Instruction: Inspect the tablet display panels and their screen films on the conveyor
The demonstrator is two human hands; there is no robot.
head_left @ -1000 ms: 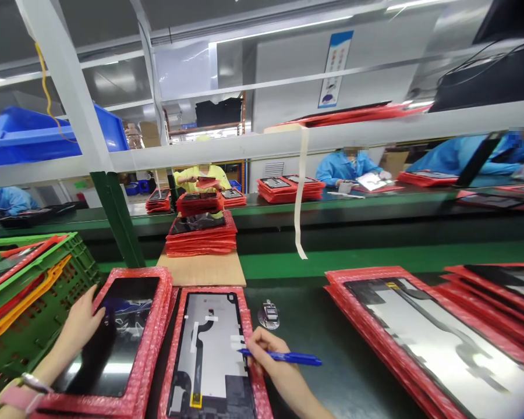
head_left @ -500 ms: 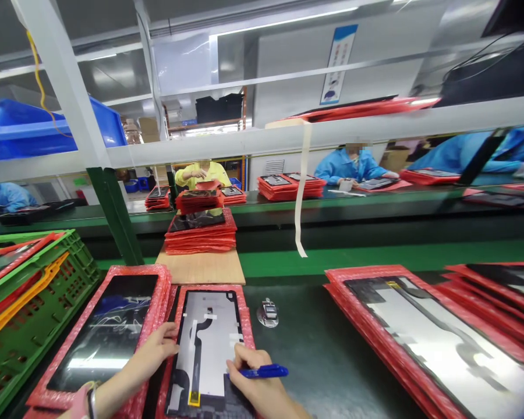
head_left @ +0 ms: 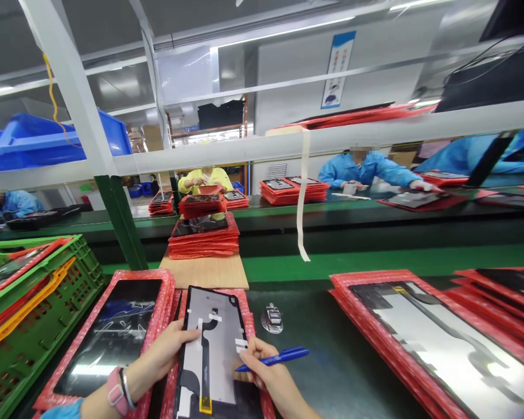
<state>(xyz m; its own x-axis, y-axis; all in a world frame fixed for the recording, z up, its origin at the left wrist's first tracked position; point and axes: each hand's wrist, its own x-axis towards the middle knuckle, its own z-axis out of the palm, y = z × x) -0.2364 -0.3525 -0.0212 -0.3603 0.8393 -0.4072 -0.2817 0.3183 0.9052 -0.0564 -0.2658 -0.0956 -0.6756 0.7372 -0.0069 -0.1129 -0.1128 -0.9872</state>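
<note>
In front of me a tablet screen panel [head_left: 225, 355] lies back side up, its upper end slightly raised off a red bubble-wrap sleeve [head_left: 169, 387]. A dark flex cable and white tape strips show on its silvery back. My left hand [head_left: 171, 342] is closed on the panel's left edge, thumb on top and the other fingers hidden beneath. A blue pen [head_left: 279, 358] is held in my right hand [head_left: 264, 366], its tip pointing left over the panel. The fingers of that hand are also at the panel's right edge.
Left stands a screen on a red sleeve [head_left: 109, 343], beside a green crate [head_left: 65, 308]. A small metal tally counter [head_left: 272, 318] lies right of the panel. Stacks of sleeved screens [head_left: 436, 337] fill the right. Tape [head_left: 303, 203] hangs from the rail. Co-workers sit across the bench.
My left hand has moved from resting by the panel to gripping its left edge, and the panel has lifted and tilted slightly. The pen has swung to point left. A co-worker's arm now reaches sideways.
</note>
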